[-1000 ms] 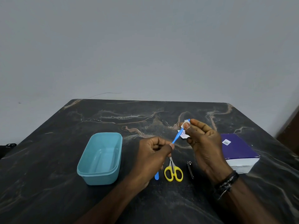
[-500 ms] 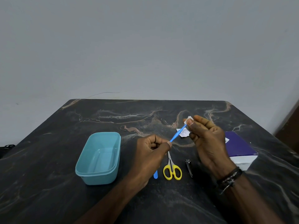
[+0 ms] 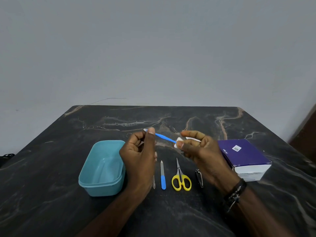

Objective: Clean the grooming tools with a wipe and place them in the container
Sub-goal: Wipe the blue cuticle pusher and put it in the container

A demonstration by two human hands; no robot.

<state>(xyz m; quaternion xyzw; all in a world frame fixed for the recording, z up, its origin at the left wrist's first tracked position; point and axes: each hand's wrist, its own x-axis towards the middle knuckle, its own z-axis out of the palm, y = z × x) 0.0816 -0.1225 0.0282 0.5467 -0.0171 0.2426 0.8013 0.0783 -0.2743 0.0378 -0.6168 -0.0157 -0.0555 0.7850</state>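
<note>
Wiping is the step in hand, and judged from the layout it is going best if the strokes are kept short and run along the shaft rather than across it; the teal container (image 3: 102,168) is sitting open and empty at the left of the dark marble table (image 3: 51,168), waiting for the first cleaned tool. Just to its right the left hand (image 3: 139,156) is raised above the table, fingers curled tightly, thumb and forefinger pinching one end of the blue-handled tool (image 3: 165,138); a firm pinch here is probably what is keeping the thin shaft from twisting. The tool is slanting down to the right, clear of the table; at its far end the right hand (image 3: 201,151) is pressing a small white wipe (image 3: 178,144) around it between thumb and fingertips, the other fingers loosely bent, a dark bracelet at the wrist. Below the hands, lying on the table, are a nail file (image 3: 163,177), yellow-handled scissors (image 3: 181,180) and a nail clipper (image 3: 199,178), all apparently not yet cleaned; a thin metal tool (image 3: 153,183) is partly hidden beside the left wrist; a purple box (image 3: 244,156) is standing at the far right.
</note>
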